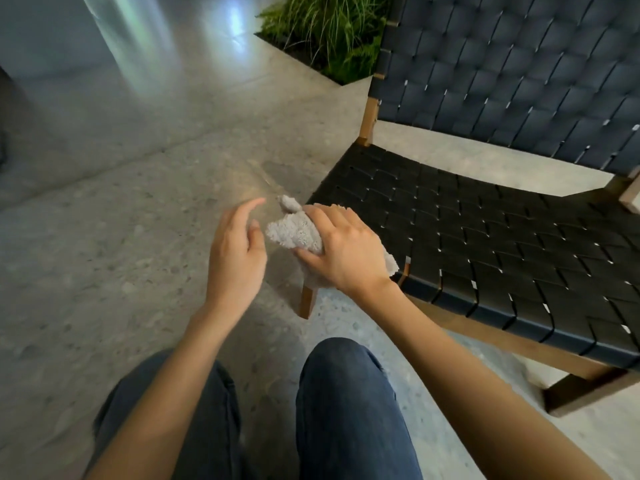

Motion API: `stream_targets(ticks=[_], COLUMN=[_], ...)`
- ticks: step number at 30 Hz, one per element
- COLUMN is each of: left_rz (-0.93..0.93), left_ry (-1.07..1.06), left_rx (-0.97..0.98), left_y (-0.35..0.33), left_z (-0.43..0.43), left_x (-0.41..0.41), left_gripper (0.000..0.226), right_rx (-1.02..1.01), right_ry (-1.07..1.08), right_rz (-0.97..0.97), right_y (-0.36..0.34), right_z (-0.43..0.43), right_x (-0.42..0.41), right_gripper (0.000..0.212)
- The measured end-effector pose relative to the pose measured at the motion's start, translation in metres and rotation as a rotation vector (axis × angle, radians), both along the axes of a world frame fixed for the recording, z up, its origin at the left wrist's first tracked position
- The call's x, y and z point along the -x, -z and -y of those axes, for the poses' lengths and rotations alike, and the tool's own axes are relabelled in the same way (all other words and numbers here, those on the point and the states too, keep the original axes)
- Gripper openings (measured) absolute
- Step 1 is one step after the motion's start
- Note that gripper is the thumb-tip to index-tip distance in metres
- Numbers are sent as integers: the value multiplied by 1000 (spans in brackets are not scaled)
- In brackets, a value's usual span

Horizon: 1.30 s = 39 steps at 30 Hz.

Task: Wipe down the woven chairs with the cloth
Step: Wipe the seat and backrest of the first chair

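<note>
A chair (485,237) with black woven straps on a brown wooden frame stands to my right, its seat low and its back leaning away. My right hand (346,251) grips a fluffy grey cloth (294,232) at the seat's front left corner, fingers curled over it. Part of the cloth hangs down past the corner and sticks out beyond my fingers. My left hand (237,251) hovers just left of the cloth, fingers relaxed and spread, holding nothing and apart from the chair.
A planter (325,32) of green grass and ferns stands behind the chair's left side. Speckled grey stone floor (121,220) spreads to the left. My knees in dark jeans (346,410) are at the bottom.
</note>
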<state>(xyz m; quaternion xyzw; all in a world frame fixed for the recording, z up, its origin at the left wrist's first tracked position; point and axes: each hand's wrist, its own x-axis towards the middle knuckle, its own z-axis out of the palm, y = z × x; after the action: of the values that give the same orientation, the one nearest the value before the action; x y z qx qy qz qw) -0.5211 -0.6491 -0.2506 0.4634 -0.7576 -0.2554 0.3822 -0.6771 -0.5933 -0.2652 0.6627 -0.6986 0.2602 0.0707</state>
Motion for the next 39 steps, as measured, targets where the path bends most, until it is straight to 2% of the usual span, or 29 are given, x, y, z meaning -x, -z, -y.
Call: stream_targets(ticks=[3, 7, 10, 16, 21, 24, 26, 27, 29, 31, 32, 35, 37, 39], left_rz=[85, 273, 326, 328, 616, 754, 771, 769, 755, 752, 753, 747, 734, 731], left_ry=[106, 319, 461, 709, 974, 1006, 979, 968, 956, 957, 957, 956, 955, 954], left_rx=[45, 78, 111, 50, 127, 207, 323, 369, 408, 402, 395, 387, 392, 411], left_y=[-4, 2, 11, 23, 29, 34, 39, 41, 43, 44, 45, 47, 46, 45], left_z=[-15, -39, -60, -107, -143, -153, -152, -151, -150, -150, -150, -149, -149, -151], left_x=[30, 79, 116, 184, 235, 250, 253, 253, 253, 255, 255, 255, 255, 255], left_gripper=[37, 41, 41, 43, 52, 65, 71, 72, 71, 71, 71, 70, 69, 69], right_rx=[-108, -268, -346, -347, -356, -135, 52, 81, -1, -126, -110, 259, 480, 583], right_ry=[25, 164, 239, 473, 706, 878, 1036, 1115, 1271, 1333, 1315, 1296, 1326, 1377], right_rz=[-89, -132, -147, -159, -125, -130, -175, -165, -93, -38, -11, 166, 286, 342], right_y=[8, 14, 9, 4, -8, -14, -15, -15, -13, -6, 1, 23, 30, 32], right_z=[-37, -97, -144, -254, -319, -348, -362, -364, -360, -352, -350, -353, -351, -346], right_x=[28, 70, 101, 163, 198, 206, 207, 210, 224, 240, 245, 254, 256, 257], right_gripper=[59, 67, 69, 65, 59, 54, 65, 73, 83, 72, 59, 32, 28, 27])
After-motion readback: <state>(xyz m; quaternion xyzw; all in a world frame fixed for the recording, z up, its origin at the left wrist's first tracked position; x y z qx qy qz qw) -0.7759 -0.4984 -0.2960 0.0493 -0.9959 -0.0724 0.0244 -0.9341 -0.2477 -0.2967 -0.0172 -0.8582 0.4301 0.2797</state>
